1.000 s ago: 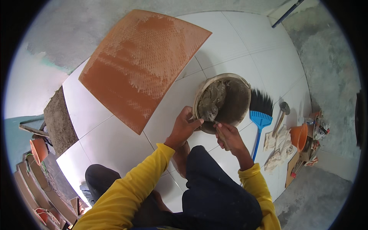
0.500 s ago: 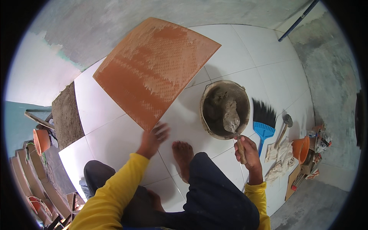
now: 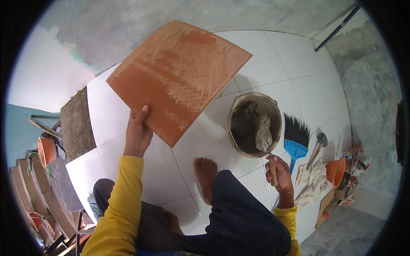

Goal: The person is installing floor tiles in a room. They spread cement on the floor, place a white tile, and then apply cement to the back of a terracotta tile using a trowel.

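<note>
My left hand (image 3: 137, 133) grips the near edge of the orange tile (image 3: 177, 77), thumb on top, and the tile is tilted up off the floor with its rough, mortar-streaked back facing me. My right hand (image 3: 279, 176) is closed around the wooden handle of the trowel (image 3: 265, 138), whose blade carries a lump of grey mortar and sits over the near right rim of the mortar bucket (image 3: 255, 123). The bucket stands on the white tiled floor (image 3: 273, 59), just right of the tile and well apart from my left hand. My bare foot (image 3: 206, 175) rests on the floor between my 2 hands. Just right of the bucket lies a blue brush (image 3: 296, 138) with black bristles, and right of that a hammer (image 3: 317, 147). Near them, at the right, are crumpled cloths (image 3: 314, 179) and an orange container (image 3: 334, 170). Far to the left, a strip of bare sandy ground (image 3: 76, 123) borders the laid tiles.
</note>
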### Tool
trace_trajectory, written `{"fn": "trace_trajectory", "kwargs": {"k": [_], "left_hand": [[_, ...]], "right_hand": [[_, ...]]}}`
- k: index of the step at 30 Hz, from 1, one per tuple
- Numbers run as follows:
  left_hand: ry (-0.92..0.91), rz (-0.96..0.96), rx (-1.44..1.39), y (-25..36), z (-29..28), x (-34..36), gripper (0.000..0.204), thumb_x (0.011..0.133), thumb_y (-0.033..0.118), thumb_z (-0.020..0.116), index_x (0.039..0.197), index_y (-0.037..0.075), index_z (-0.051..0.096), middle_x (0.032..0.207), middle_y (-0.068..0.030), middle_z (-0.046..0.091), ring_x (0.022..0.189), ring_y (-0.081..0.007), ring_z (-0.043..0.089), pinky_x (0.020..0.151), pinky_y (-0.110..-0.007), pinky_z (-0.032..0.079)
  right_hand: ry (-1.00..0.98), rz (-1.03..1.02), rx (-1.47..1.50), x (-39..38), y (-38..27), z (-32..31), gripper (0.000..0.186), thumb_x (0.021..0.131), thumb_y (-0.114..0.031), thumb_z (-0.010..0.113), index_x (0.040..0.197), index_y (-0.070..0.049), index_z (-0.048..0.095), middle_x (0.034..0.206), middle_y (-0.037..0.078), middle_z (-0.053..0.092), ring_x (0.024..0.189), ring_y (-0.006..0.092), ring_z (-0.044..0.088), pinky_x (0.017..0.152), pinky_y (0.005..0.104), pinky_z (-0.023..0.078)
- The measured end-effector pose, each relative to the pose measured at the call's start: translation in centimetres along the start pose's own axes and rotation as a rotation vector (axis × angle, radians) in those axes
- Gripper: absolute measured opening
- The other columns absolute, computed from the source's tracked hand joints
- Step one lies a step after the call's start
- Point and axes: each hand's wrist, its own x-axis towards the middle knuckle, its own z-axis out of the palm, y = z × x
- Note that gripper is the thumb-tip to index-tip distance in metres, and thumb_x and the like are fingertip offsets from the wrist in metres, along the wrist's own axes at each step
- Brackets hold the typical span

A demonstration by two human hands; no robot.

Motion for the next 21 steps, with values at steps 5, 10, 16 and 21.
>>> {"fn": "trace_trajectory", "kwargs": {"k": [5, 10, 16, 21], "left_hand": [[-0.047, -0.026, -0.026, 0.5, -0.9, -0.7, 0.049, 0.104, 0.011, 0.067, 0.15, 0.007, 0.048, 0.146, -0.0089, 0.059, 0.137, -0.0242, 0.057, 0.117, -0.042, 0.048], [-0.07, -0.015, -0.035, -0.6, -1.6, -2.9, 0.052, 0.102, 0.013, 0.071, 0.148, 0.007, 0.049, 0.147, -0.0091, 0.059, 0.136, -0.0239, 0.058, 0.116, -0.042, 0.049], [-0.132, -0.087, -0.081, -1.4, -2.7, -4.3, 0.057, 0.101, 0.016, 0.072, 0.151, 0.009, 0.045, 0.145, -0.0091, 0.06, 0.133, -0.0247, 0.062, 0.11, -0.046, 0.056], [-0.172, -0.115, -0.069, -1.1, -3.2, -5.7, 0.055, 0.1, 0.011, 0.073, 0.149, 0.008, 0.047, 0.139, -0.0077, 0.064, 0.125, -0.0203, 0.066, 0.106, -0.039, 0.057]], "right_hand": [[0.014, -0.012, -0.065, -0.6, -1.1, -0.3, 0.045, 0.111, -0.042, 0.056, 0.125, 0.0, 0.061, 0.079, 0.005, 0.062, 0.05, 0.0123, 0.054, 0.044, 0.0253, 0.044], [0.006, -0.115, -0.148, -2.3, -4.5, 1.0, 0.043, 0.111, -0.039, 0.056, 0.124, 0.002, 0.061, 0.077, 0.007, 0.061, 0.046, 0.0137, 0.054, 0.042, 0.0258, 0.044], [-0.232, -0.369, -0.136, -0.7, -11.4, 7.9, 0.043, 0.108, -0.03, 0.061, 0.132, 0.006, 0.064, 0.082, 0.011, 0.065, 0.052, 0.0158, 0.057, 0.046, 0.0273, 0.046], [-0.138, -0.718, -0.605, 2.3, -14.6, 16.9, 0.041, 0.103, -0.019, 0.068, 0.136, 0.004, 0.064, 0.089, 0.011, 0.067, 0.071, 0.0203, 0.066, 0.062, 0.0334, 0.054]]}}
